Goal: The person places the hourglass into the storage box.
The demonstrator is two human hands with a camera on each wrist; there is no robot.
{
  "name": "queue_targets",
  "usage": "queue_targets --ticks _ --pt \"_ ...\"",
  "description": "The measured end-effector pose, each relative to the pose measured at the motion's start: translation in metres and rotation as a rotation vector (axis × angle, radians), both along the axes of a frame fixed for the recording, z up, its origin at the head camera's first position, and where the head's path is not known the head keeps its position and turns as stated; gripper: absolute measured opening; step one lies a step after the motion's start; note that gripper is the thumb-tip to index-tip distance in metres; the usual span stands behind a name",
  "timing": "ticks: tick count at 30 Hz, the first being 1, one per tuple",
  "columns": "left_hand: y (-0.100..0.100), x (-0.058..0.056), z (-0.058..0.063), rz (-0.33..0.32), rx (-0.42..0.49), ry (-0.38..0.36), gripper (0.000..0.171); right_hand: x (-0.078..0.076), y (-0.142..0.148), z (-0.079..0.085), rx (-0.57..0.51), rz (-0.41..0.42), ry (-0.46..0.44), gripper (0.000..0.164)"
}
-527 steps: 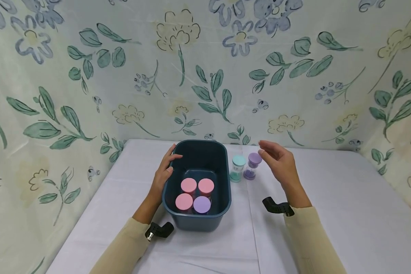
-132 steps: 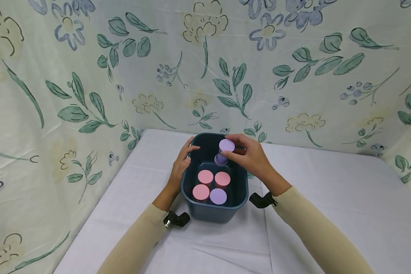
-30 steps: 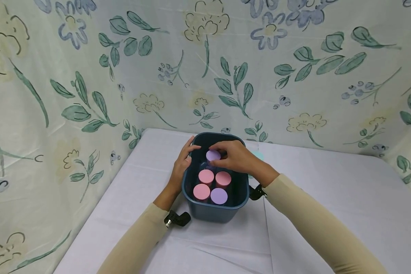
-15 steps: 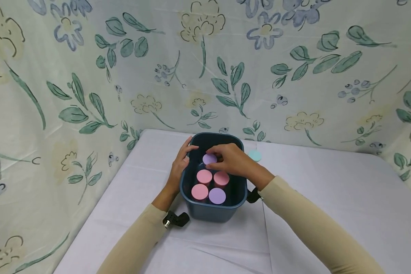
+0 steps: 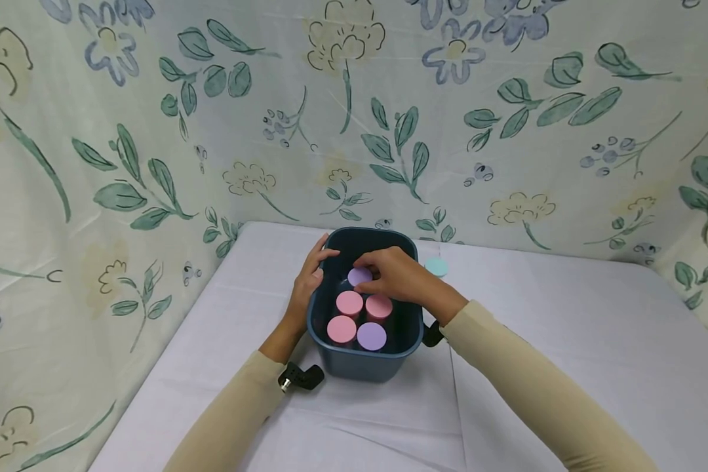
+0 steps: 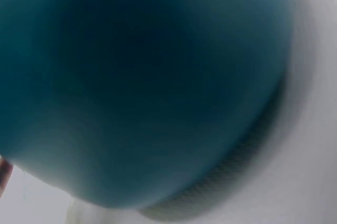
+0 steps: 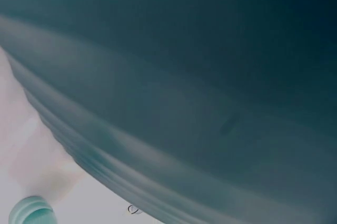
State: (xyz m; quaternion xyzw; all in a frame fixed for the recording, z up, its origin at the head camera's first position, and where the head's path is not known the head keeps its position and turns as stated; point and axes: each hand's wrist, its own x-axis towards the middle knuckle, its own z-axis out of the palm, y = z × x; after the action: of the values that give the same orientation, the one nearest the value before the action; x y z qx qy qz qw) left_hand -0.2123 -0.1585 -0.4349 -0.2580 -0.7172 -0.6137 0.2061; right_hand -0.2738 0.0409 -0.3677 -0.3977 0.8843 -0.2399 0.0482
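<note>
In the head view, a dark blue plastic bin [image 5: 362,368] stands on the table. My left hand [image 5: 303,288] holds its left rim, with a finger reaching over the edge. My right hand [image 5: 398,275] is inside the bin, thumb and fingers pinching a sand timer with a purple cap [image 5: 359,276]; its lower part is hidden. Nearer me in the bin stand three pink-capped sand timers [image 5: 349,303] and another purple-capped sand timer [image 5: 372,337]. Both wrist views are mostly filled by the bin's blurred wall.
A teal-capped sand timer [image 5: 436,267] stands on the white-covered table [image 5: 537,314], right of the bin and partly hidden behind my right wrist. A floral cloth [image 5: 330,131] hangs behind the table and along its left side.
Earlier the purple sand timer stood beside the teal one on the table; my right hand has carried it into the bin and lowered it behind the pink ones. My left hand stays at the rim.
</note>
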Motion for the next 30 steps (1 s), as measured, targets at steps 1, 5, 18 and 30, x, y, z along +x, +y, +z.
queue_targets --ticks 1,5,18,30 --pt "0.0 0.0 0.0 0.0 0.002 -0.001 0.044 0.0 0.0 0.0 0.007 0.002 0.0 0.042" --pt "0.0 0.0 -0.001 -0.002 0.011 -0.004 0.044 0.0 -0.001 0.002 0.031 0.01 0.011 0.042" --pt "-0.002 -0.018 -0.024 0.017 0.035 0.024 0.045 -0.003 -0.002 0.003 0.06 0.052 0.014 0.041" --pt "0.001 0.002 -0.003 0.013 0.005 0.007 0.043 0.0 0.0 0.003 0.094 0.137 0.003 0.04"
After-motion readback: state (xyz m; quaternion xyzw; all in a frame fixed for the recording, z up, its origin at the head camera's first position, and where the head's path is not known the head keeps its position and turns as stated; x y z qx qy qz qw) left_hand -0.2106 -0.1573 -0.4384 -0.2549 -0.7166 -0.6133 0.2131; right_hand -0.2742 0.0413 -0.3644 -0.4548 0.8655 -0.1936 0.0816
